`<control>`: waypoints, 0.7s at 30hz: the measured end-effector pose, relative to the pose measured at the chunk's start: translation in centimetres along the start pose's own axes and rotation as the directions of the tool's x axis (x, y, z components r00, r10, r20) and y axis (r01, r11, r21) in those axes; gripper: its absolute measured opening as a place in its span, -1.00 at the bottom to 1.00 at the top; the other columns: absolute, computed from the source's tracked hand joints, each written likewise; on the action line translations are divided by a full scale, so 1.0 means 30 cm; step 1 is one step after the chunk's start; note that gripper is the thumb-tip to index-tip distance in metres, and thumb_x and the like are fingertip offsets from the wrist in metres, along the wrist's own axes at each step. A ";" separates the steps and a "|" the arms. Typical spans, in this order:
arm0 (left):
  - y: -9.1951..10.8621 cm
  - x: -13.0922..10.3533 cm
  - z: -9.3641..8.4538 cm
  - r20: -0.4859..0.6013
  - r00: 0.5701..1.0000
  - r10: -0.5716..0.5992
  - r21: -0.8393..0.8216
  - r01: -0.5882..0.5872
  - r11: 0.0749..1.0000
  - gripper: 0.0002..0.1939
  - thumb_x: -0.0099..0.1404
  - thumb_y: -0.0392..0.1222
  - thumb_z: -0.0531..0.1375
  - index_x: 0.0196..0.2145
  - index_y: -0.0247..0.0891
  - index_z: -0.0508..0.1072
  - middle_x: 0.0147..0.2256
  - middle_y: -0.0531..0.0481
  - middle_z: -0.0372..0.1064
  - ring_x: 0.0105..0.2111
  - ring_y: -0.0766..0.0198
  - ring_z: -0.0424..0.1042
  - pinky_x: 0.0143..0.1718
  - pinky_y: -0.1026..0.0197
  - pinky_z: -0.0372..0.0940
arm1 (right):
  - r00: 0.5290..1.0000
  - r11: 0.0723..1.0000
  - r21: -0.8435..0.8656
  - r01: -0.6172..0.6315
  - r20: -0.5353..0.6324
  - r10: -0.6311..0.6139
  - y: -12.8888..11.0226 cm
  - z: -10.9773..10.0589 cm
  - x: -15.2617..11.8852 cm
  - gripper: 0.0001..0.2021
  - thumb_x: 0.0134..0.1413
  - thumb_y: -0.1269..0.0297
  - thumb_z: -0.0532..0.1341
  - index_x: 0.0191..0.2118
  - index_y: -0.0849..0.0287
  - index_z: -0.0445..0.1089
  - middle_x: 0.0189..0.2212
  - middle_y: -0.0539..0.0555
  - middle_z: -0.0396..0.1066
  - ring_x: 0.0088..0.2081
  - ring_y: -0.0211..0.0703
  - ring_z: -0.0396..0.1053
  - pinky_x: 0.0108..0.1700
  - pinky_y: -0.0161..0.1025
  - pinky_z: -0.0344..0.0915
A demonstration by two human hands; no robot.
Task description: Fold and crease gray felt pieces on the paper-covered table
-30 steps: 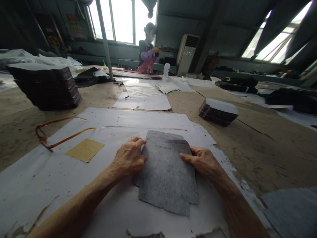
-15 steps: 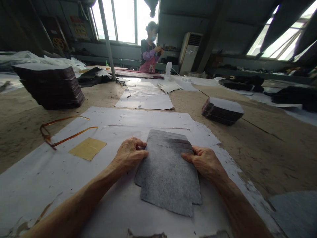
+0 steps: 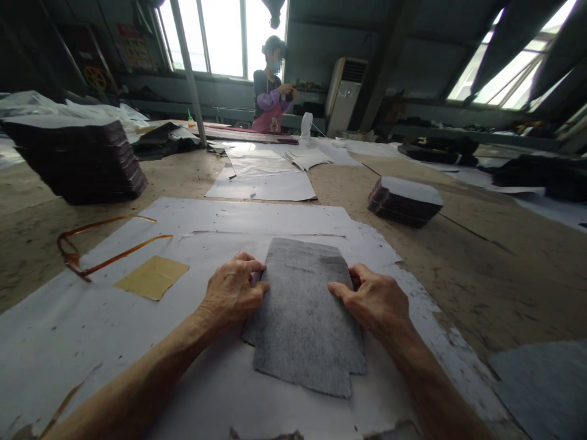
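Note:
A grey felt-like piece with notched lower corners lies on white paper in front of me. My left hand grips its upper left edge, with the thumb at the border and the fingers bent. At the upper right edge, my right hand pinches the piece, thumb on top and fingers at the side and partly hidden. Faint creases cross the upper part of the grey piece. A yellow square and orange-framed glasses lie to the left of my left hand.
A tall dark stack stands at the left, a smaller stack at the right. Grey material lies at the lower right. Across the table a person stands near a metal pole.
The view has shifted slightly, so most things sit a little further left. Both hands still hold the grey piece; the creases near its top look smaller.

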State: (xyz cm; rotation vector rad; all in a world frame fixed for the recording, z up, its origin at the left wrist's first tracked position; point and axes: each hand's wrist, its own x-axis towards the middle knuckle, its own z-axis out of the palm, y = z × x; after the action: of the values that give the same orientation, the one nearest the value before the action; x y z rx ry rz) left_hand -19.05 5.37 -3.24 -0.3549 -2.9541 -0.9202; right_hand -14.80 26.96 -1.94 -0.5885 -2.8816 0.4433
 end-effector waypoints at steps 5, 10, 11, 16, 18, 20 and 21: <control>0.008 -0.005 -0.010 0.009 1.000 -0.014 -0.003 0.014 1.000 -0.70 0.03 -0.16 0.14 -0.24 -0.18 0.48 -0.25 0.00 0.36 -0.37 0.25 0.36 -0.30 0.20 0.24 | 0.967 0.986 0.098 0.139 -0.229 -0.113 0.020 0.018 -0.001 -0.77 -0.18 0.20 0.22 -0.31 0.11 0.40 -0.33 0.02 0.44 -0.28 -0.10 0.35 -0.22 -0.20 0.22; 0.010 -0.004 -0.014 -0.015 0.999 -0.043 0.013 0.043 0.999 -0.51 0.00 -0.16 0.15 -0.06 -0.28 0.39 -0.26 -0.04 0.35 -0.39 0.24 0.35 -0.29 0.18 0.25 | 0.895 0.957 0.050 0.287 -0.371 -0.249 0.028 0.032 0.000 -0.63 -0.22 0.28 0.27 -0.16 0.19 0.40 -0.16 0.10 0.42 -0.11 0.00 0.27 -0.08 -0.14 0.21; 0.007 -0.004 -0.011 -0.023 1.000 -0.016 0.019 0.017 1.000 -0.50 0.01 -0.17 0.14 -0.04 -0.28 0.38 -0.24 -0.04 0.35 -0.39 0.25 0.34 -0.29 0.18 0.26 | 0.871 0.951 0.033 0.309 -0.411 -0.269 0.029 0.033 0.000 -0.60 -0.23 0.28 0.29 -0.14 0.22 0.39 -0.13 0.12 0.40 -0.09 0.02 0.26 -0.06 -0.14 0.20; -0.018 -0.008 0.016 -0.045 0.963 0.267 0.104 -0.261 0.960 -0.60 0.08 -0.26 0.07 -0.09 -0.21 0.41 -0.07 -0.04 0.29 -0.26 0.23 0.36 -0.14 0.16 0.27 | 0.902 0.956 0.061 0.288 -0.352 -0.250 0.029 0.025 -0.001 -0.68 -0.17 0.29 0.26 -0.18 0.17 0.43 -0.19 0.05 0.43 -0.11 -0.04 0.26 -0.06 -0.18 0.19; -0.029 -0.008 0.026 -0.045 0.938 0.342 0.146 -0.333 0.932 -0.65 0.11 -0.27 0.04 -0.14 -0.21 0.45 -0.09 -0.05 0.32 -0.15 0.17 0.33 -0.05 0.13 0.23 | 0.959 0.968 0.102 0.231 -0.192 -0.209 0.027 0.023 -0.001 -0.74 -0.15 0.27 0.25 -0.23 0.11 0.45 -0.24 0.01 0.44 -0.18 -0.10 0.30 -0.14 -0.21 0.21; -0.034 -0.007 0.030 -0.043 0.929 0.366 0.169 -0.355 0.920 -0.67 0.13 -0.25 0.03 -0.17 -0.21 0.46 -0.12 -0.04 0.35 -0.12 0.15 0.32 -0.04 0.10 0.22 | 0.981 0.976 0.115 0.186 -0.083 -0.178 0.024 0.023 -0.001 -0.78 -0.15 0.26 0.24 -0.27 0.09 0.45 -0.26 0.00 0.44 -0.21 -0.13 0.31 -0.19 -0.24 0.21; -0.035 -0.007 0.030 -0.042 0.930 0.366 0.176 -0.354 0.919 -0.67 0.13 -0.25 0.03 -0.17 -0.20 0.46 -0.12 -0.04 0.36 -0.13 0.15 0.33 -0.05 0.09 0.23 | 0.983 0.978 0.109 0.178 -0.064 -0.172 0.023 0.023 0.000 -0.79 -0.15 0.25 0.24 -0.29 0.10 0.45 -0.26 0.01 0.43 -0.22 -0.14 0.31 -0.20 -0.24 0.20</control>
State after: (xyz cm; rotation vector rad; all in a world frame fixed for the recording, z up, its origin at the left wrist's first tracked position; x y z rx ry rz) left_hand -19.05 4.99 -4.58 -0.8033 -2.7336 -0.6236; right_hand -14.69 27.39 -2.82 -0.3198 -2.8023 0.5520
